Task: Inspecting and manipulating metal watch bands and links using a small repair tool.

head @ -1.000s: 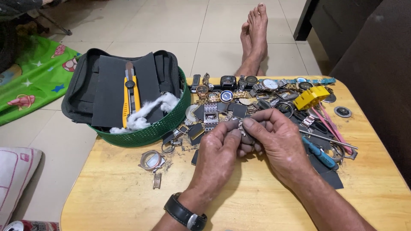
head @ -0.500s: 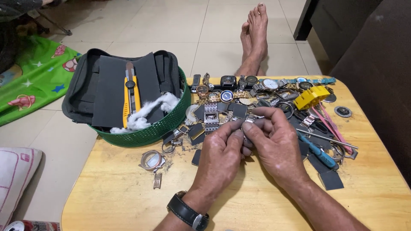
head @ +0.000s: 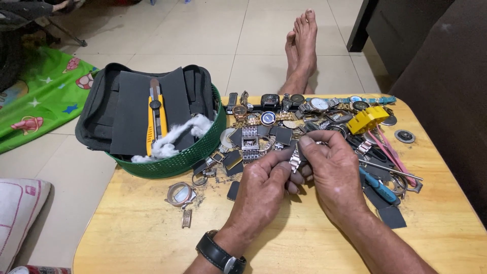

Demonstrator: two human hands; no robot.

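- At the far left, a green play mat (head: 45, 101) is spread on the tiled floor, and a pale cushion (head: 18, 213) is seen at the lower left edge.
- A green mesh basket (head: 187, 155) is set on the left end of the wooden worktop (head: 304, 243); a dark pouch (head: 127, 109), a yellow utility knife (head: 154, 119) and a tuft of white cotton (head: 175, 137) are held in it.
- A loose round watch case (head: 180, 194) is laid on the worktop just below the basket, with a short strap piece (head: 186, 218) beside it.
- The left hand (head: 261, 190) is raised above the worktop with the wrist bent upward and a black wristwatch (head: 220, 253) worn on it; its grip is closed narrowly, thumb and forefinger pinched on a small silver metal watch-band piece (head: 294, 161).
- The watch-band piece is held upright between both hands, above the middle of the worktop and just in front of the scattered parts.
- The right hand (head: 337, 177) is brought in from the right, palm down, fingers curled; its grip is likewise pinched on the upper end of the same piece.
- Behind the hands, a heap of watches and watch parts (head: 284, 114) is strewn across the worktop.
- To the right, a yellow plastic tool (head: 368, 119), a blue-handled tool (head: 378, 187) and a round dark disc (head: 405, 136) are laid.
- Bare feet (head: 302, 45) are stretched out on the floor beyond the worktop.
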